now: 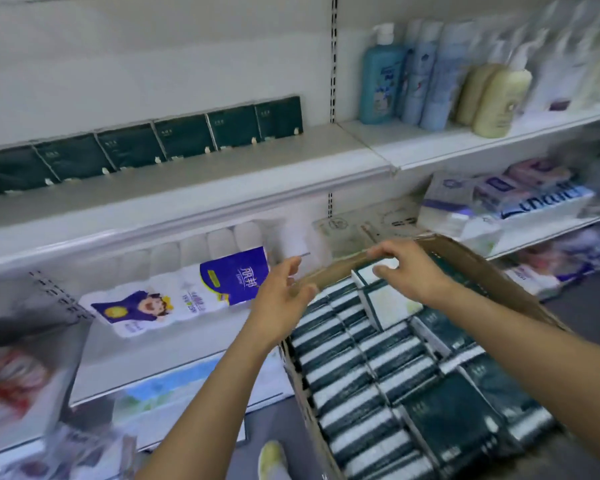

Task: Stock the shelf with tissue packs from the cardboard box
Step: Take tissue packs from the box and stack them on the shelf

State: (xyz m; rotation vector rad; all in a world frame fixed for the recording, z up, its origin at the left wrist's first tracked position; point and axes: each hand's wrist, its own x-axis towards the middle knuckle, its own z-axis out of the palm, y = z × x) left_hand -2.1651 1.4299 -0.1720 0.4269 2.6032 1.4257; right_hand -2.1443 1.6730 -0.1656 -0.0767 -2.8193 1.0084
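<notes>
- Cardboard box [471,261] brims with dark green tissue packs [361,375], beside the shelf [222,174]
- Left hand [284,299] spread; right hand [413,271] curled, grip unclear through blur
- Packs likely light, squashy, slick: pinch the ends

I see dark green, white-edged tissue packs [347,362] beneath my right grip [413,271] in a brown cardboard box [492,271]; left of my left grip [284,303], a white roll pack [187,299] printed purple.

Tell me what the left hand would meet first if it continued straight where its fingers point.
Probably the white roll pack, straight beyond the left hand and just left of the cardboard box rim; depth is unclear.
</notes>
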